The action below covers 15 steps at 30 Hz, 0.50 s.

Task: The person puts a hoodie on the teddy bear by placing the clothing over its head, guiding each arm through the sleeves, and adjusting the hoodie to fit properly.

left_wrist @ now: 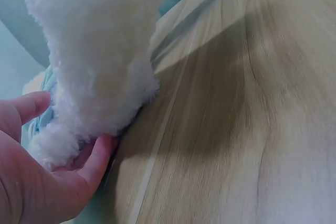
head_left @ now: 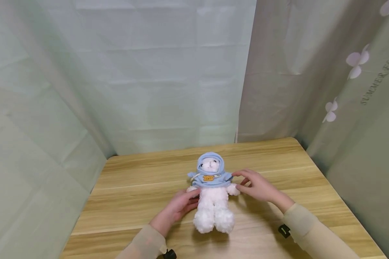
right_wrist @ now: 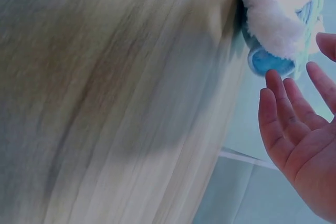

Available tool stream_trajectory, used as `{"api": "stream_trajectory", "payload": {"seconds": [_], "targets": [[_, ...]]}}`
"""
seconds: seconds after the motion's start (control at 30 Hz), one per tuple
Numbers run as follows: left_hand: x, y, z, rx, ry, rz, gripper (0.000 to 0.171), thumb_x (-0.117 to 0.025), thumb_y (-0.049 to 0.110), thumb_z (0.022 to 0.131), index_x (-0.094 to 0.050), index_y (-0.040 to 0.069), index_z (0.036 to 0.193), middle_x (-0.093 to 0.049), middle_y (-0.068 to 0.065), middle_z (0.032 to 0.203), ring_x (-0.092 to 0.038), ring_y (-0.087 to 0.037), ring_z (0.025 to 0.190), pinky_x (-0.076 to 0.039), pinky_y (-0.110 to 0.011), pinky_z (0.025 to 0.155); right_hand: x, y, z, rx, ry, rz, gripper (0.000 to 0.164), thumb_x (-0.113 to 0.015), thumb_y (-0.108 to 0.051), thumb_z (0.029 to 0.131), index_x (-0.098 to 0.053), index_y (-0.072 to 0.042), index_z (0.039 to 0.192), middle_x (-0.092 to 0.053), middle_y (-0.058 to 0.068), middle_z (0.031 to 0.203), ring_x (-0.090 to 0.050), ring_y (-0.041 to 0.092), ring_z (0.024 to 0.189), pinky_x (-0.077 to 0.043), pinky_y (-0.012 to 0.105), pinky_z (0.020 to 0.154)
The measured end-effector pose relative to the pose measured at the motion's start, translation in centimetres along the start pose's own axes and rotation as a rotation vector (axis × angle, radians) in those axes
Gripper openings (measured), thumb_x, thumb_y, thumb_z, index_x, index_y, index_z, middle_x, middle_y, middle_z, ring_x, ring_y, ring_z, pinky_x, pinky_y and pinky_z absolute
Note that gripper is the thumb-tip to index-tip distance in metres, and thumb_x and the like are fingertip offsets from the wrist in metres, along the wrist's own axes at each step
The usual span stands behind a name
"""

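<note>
A white plush toy (head_left: pixel 213 201) lies on its back on the wooden table, its face framed by the hood of a blue hoodie (head_left: pixel 210 180). The hoodie sits bunched on the upper body, with an orange patch in front. My left hand (head_left: pixel 180 203) holds the toy's side by one arm; in the left wrist view its fingers (left_wrist: pixel 100 156) curl under the white fur and the thumb is over it. My right hand (head_left: pixel 258 185) is beside the other arm and the blue sleeve (right_wrist: pixel 270 62). Its fingers are spread and relaxed, with the fingertips close to the sleeve opening.
The wooden table (head_left: pixel 142 172) has rounded back corners. Pale curtains (head_left: pixel 155 79) hang behind it and at both sides, with flower prints and lettering on the right one. A black strap piece (head_left: pixel 284 231) shows at the right wrist.
</note>
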<state>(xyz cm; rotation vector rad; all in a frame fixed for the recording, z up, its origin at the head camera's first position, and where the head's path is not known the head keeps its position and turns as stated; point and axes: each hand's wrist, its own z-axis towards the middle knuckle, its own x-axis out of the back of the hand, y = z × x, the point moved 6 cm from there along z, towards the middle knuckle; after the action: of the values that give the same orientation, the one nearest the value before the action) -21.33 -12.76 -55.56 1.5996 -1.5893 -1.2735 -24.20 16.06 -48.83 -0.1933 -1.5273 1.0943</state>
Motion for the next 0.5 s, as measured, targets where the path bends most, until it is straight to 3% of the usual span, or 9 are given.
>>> {"api": "stream_trajectory", "payload": {"seconds": [0.2,0.5], "targets": [[-0.42,0.02,0.27,-0.013,-0.011,0.011,0.037,-0.074,0.025,0.102,-0.064,-0.004,0.123,-0.072,-0.010,0.108,-0.069,-0.018,0.098,-0.059,-0.033,0.090,0.12,0.09,-0.18,-0.007,0.005,-0.008,0.044,-0.073,-0.020,0.103,-0.063,-0.011,0.145,-0.061,0.013,0.143,-0.069,0.020,0.102,-0.059,0.031,0.080],[-0.86,0.19,0.47,-0.025,0.003,0.034,0.053,-0.073,0.028,0.102,-0.052,-0.007,0.136,-0.072,-0.012,0.112,-0.069,-0.020,0.099,-0.059,-0.035,0.089,0.18,0.53,-0.11,0.009,0.007,-0.021,0.041,-0.073,-0.018,0.103,-0.065,-0.011,0.143,-0.063,0.011,0.142,-0.069,0.021,0.101,-0.059,0.032,0.079]]}}
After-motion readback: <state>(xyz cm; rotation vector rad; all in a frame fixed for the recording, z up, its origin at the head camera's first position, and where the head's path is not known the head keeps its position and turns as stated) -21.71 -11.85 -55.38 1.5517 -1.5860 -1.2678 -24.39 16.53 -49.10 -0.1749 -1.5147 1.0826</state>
